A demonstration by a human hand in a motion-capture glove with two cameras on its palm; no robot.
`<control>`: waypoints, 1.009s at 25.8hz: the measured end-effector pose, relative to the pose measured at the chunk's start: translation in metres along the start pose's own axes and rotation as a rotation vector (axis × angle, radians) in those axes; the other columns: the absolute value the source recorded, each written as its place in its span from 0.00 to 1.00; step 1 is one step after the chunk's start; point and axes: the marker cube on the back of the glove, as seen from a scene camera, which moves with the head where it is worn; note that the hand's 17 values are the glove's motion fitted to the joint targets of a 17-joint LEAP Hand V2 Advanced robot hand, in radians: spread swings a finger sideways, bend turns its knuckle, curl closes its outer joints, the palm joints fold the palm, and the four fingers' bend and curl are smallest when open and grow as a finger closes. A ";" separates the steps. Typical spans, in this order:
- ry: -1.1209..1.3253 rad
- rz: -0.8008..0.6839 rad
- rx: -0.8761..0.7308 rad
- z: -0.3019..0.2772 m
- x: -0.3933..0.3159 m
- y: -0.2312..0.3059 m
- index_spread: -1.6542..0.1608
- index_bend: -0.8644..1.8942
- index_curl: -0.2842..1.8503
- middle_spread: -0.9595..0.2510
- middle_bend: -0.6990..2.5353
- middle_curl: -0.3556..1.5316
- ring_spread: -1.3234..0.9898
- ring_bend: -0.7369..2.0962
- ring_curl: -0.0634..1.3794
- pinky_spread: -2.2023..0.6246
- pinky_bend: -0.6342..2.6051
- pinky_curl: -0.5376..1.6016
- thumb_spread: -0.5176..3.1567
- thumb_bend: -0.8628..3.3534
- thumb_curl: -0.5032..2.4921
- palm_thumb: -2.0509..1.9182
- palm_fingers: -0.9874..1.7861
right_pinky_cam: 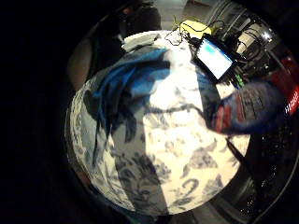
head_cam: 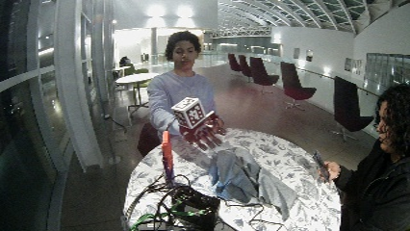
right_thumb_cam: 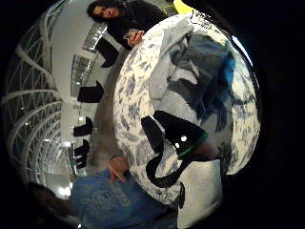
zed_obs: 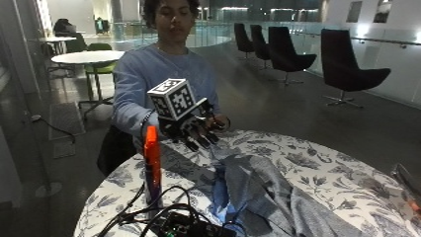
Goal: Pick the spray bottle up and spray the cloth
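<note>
A: Orange-topped spray bottle [zed_obs: 152, 163] stands upright near the surface [zed_obs: 309, 163] edge, beside the grey cloth [zed_obs: 263, 197]. Probably light, rigid plastic, tippy; take it at the neck below the trigger.

B: Gloved right hand [zed_obs: 194, 129] hovers above the surface, fingers [zed_obs: 204, 138] spread and relaxed, holding nothing, apart from the bottle.

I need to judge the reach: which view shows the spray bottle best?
The outside view: the bottle stands whole and upright on the table edge, the gloved hand held beside its top. The wide outside view shows it smaller. The little-finger palm view shows a close blur; the thumb view, none.
</note>
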 end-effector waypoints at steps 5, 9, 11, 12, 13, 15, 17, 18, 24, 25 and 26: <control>0.013 -0.079 0.057 -0.016 0.014 0.072 0.68 0.36 0.22 0.78 0.31 0.34 0.60 0.38 0.20 0.85 0.34 0.39 0.43 0.22 0.24 0.64 0.50; -0.074 -0.058 0.084 -0.024 0.029 0.102 0.68 0.36 0.23 0.78 0.31 0.35 0.60 0.38 0.21 0.85 0.33 0.39 0.43 0.21 0.24 0.65 0.51; -0.218 -0.021 0.091 -0.028 0.037 0.108 0.68 0.36 0.23 0.78 0.31 0.35 0.60 0.38 0.21 0.85 0.33 0.40 0.43 0.21 0.24 0.65 0.51; -0.306 -0.011 0.095 -0.032 0.044 0.107 0.68 0.36 0.23 0.78 0.31 0.35 0.60 0.38 0.21 0.85 0.33 0.40 0.43 0.21 0.24 0.65 0.51; -0.395 -0.007 0.105 -0.035 0.052 0.104 0.68 0.36 0.23 0.78 0.31 0.35 0.60 0.38 0.22 0.85 0.33 0.40 0.43 0.21 0.24 0.65 0.51; -0.558 0.005 0.183 -0.042 0.071 0.093 0.68 0.36 0.23 0.78 0.30 0.35 0.60 0.38 0.22 0.85 0.33 0.40 0.43 0.20 0.25 0.65 0.51; -0.702 0.042 0.306 -0.043 0.086 0.091 0.68 0.36 0.23 0.78 0.30 0.36 0.60 0.39 0.22 0.85 0.34 0.40 0.43 0.20 0.25 0.65 0.51; -0.768 0.058 0.334 -0.042 0.093 0.095 0.68 0.36 0.23 0.78 0.30 0.36 0.60 0.39 0.22 0.85 0.34 0.40 0.43 0.20 0.25 0.65 0.51; -0.920 0.125 0.355 -0.039 0.119 0.103 0.68 0.36 0.23 0.78 0.30 0.36 0.60 0.38 0.23 0.85 0.33 0.40 0.43 0.20 0.25 0.66 0.51; -0.914 0.146 0.365 -0.038 0.122 0.098 0.69 0.36 0.23 0.78 0.30 0.36 0.60 0.38 0.23 0.85 0.33 0.40 0.43 0.20 0.25 0.66 0.51; -0.907 0.166 0.376 -0.038 0.126 0.093 0.69 0.36 0.23 0.79 0.30 0.36 0.60 0.39 0.23 0.86 0.33 0.40 0.42 0.20 0.25 0.66 0.51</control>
